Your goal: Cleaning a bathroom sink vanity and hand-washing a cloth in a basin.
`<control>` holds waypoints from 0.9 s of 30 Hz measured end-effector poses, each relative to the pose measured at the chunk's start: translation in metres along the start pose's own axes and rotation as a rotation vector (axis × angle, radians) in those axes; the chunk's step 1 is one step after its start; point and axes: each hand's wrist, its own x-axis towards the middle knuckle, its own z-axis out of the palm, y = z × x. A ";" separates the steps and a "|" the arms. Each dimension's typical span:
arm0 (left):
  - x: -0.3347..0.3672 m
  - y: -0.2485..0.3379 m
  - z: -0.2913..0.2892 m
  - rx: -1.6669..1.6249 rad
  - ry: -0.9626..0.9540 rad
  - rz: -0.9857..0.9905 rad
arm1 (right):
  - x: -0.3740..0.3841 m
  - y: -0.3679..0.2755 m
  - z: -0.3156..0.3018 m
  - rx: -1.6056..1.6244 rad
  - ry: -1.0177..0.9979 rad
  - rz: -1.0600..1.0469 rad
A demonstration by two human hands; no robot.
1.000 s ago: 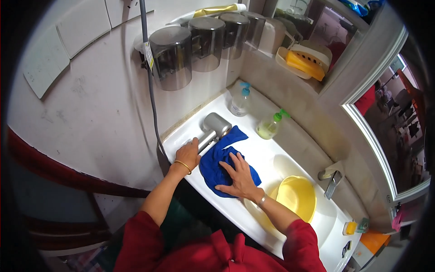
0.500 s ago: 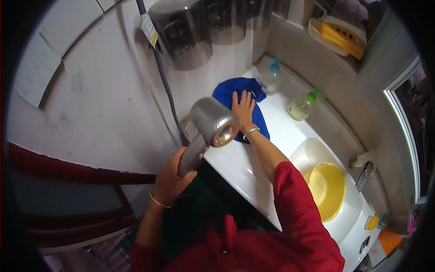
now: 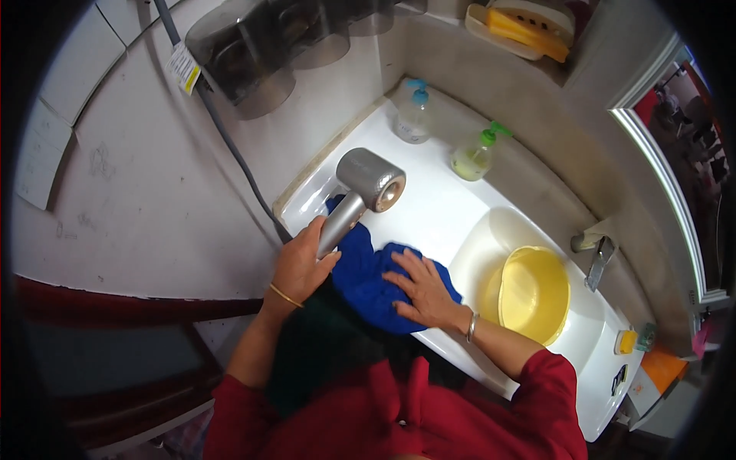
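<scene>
My left hand [image 3: 301, 264] is wrapped round the handle of a silver-grey hair dryer [image 3: 372, 180], whose round nozzle faces right. The dryer is held up over the left end of the white washbasin counter [image 3: 425, 211]. A crumpled blue cloth [image 3: 360, 280] lies across the counter's near edge, partly behind the dryer's handle. My right hand [image 3: 425, 290] rests on this cloth with its fingers spread, palm down. A silver bangle circles the right wrist, and a gold-coloured one the left.
A yellow basin [image 3: 537, 295] sits in the sink beside the tap [image 3: 599, 262]. Along the back stand a blue-topped pump bottle [image 3: 414, 119] and a green-topped one [image 3: 472, 159]. Dark translucent wall holders [image 3: 238, 61] and a grey cord [image 3: 234, 153] are at the left.
My right hand and the blue cloth have come from the counter's far left corner to its near edge. The dryer is still in my left hand; the view has shifted somewhat.
</scene>
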 end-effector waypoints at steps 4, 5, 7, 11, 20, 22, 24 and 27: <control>0.006 0.004 0.004 0.009 0.060 0.051 | 0.069 0.011 0.010 -0.146 0.171 -0.027; 0.010 0.001 0.008 0.004 0.098 0.075 | 0.090 0.013 0.017 -0.182 0.193 -0.006; 0.022 0.002 0.012 0.032 0.078 0.067 | 0.127 0.015 0.032 -0.157 0.239 0.028; 0.041 -0.017 0.019 0.139 -0.003 -0.022 | 0.132 -0.008 0.046 -0.070 0.072 0.022; 0.064 -0.041 0.040 0.286 -0.055 -0.038 | -0.059 -0.050 -0.013 0.094 -0.007 0.134; 0.064 -0.054 0.044 0.289 -0.030 -0.039 | -0.095 -0.054 -0.021 0.059 -0.033 0.182; 0.063 -0.052 0.065 0.254 0.056 0.054 | -0.115 -0.055 -0.021 0.027 -0.052 0.295; 0.066 -0.036 0.068 0.204 -0.028 -0.026 | -0.094 -0.055 -0.010 -0.006 -0.039 0.310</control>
